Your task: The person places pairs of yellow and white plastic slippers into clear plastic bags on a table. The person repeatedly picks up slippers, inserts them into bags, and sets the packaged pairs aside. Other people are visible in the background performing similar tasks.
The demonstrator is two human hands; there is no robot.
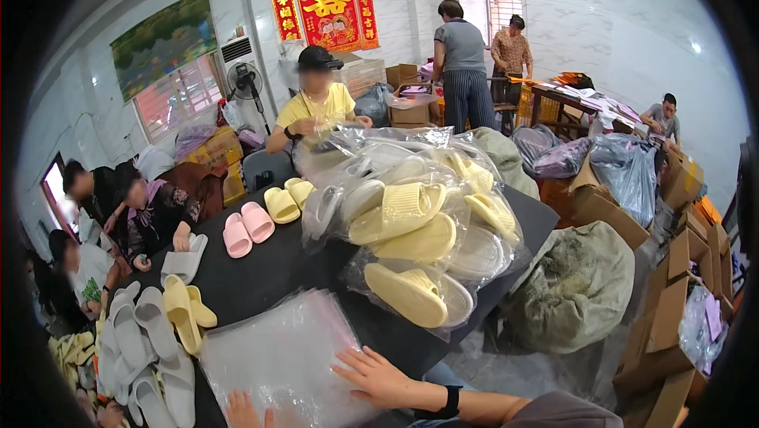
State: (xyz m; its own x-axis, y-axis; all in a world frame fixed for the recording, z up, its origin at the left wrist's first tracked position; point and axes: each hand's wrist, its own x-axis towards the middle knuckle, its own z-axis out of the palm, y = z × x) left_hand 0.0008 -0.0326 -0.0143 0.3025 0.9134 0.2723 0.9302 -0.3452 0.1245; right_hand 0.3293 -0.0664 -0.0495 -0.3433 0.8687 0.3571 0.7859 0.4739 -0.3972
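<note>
A stack of clear plastic bags (277,341) lies flat on the black table in front of me. My right hand (373,377), with a dark band at the wrist, rests on the stack's right side with its fingers stretched out. At the stack's near edge my left hand (247,412) shows only its fingers, spread apart; the lower frame edge cuts off the rest. Just beyond the bags is a heap of bagged yellow and grey slippers (411,222). A loose pair of yellow slippers (186,313) sits left of the bags, with several grey slippers (146,333) beside it.
Pink slippers (248,229) and another yellow pair (288,200) stand along the far table edge (237,270). A co-worker's hand touches a grey slipper (184,259). Other people work around the room. A bulging sack (573,285) and open cardboard boxes (668,325) stand on the right.
</note>
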